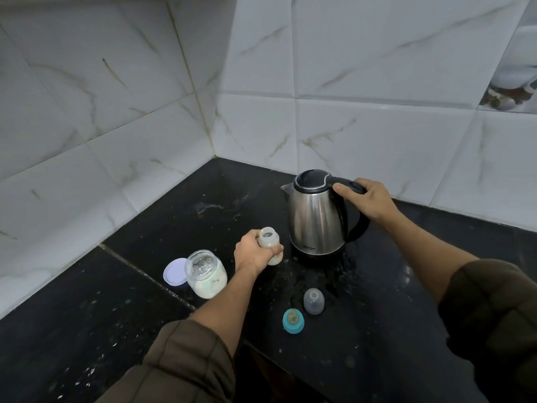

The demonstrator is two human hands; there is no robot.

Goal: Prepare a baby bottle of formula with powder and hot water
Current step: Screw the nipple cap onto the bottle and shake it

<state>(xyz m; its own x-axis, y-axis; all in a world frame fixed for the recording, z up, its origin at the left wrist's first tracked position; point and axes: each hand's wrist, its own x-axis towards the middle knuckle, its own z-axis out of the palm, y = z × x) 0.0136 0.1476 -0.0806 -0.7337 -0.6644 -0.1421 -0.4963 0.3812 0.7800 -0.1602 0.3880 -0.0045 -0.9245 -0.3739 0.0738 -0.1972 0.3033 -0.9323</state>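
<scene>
A small open baby bottle [269, 239] stands upright on the black counter [116, 301], and my left hand [253, 253] is wrapped around its body. Just right of it stands a steel electric kettle [315, 216] with a black lid, its spout facing left. My right hand [367, 200] grips the kettle's black handle. An open glass jar [207, 273] of white powder sits left of the bottle, with its pale lid [174, 271] lying beside it. The teal nipple ring [293, 320] and the clear grey bottle cap [313, 301] rest on the counter nearer to me.
White marble-look tiled walls [348, 97] meet in a corner behind the kettle. Powder specks and water drops are scattered on the counter. The counter's front edge drops off below the teal ring.
</scene>
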